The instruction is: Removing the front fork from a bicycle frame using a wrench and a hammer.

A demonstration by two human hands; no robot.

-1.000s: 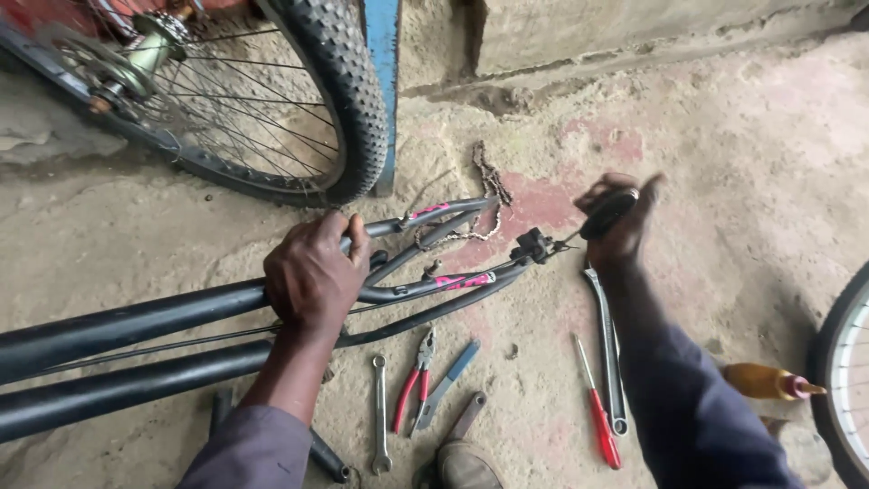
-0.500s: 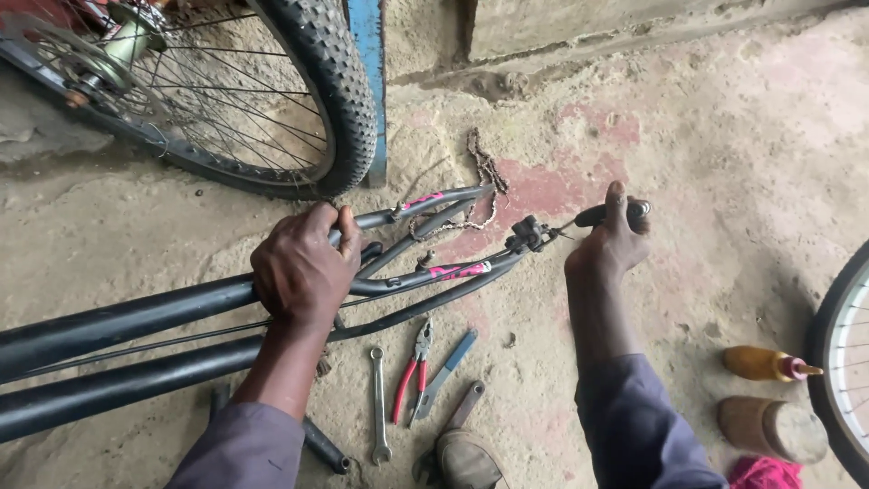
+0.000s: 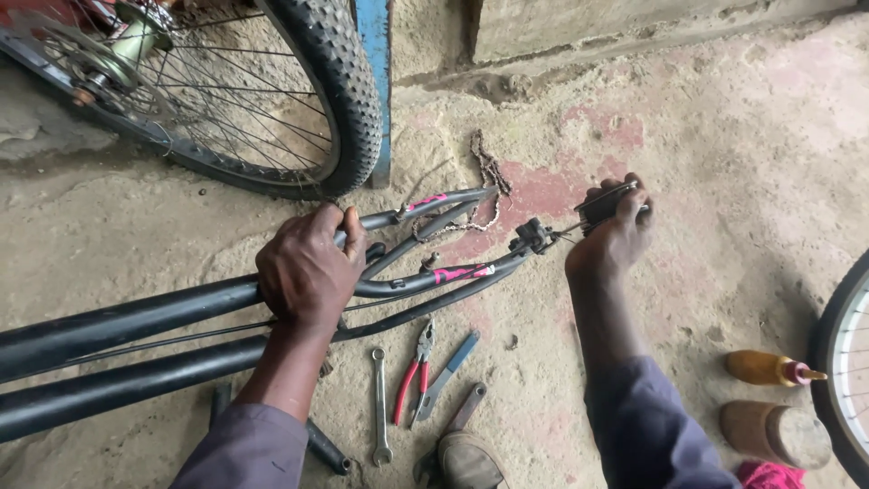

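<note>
Black tubular metal bicycle frame [image 3: 136, 317] with pink markings, lying flat on rough concrete floor [image 3: 724, 181]. Left hand [image 3: 308, 267] clenched over an upper tube near the rear stays. Right hand [image 3: 615, 231] gripping a small black tool [image 3: 605, 205] at the frame's rear end. Silver spanner [image 3: 379, 403], red-handled pliers [image 3: 415, 369] just below. Spoked wheel with knobbly black tyre [image 3: 339, 100] beyond; rusty chain [image 3: 489, 172] nearby.

Red-handled pliers [image 3: 412, 385], wrench [image 3: 379, 406], oil bottle [image 3: 768, 368].
</note>
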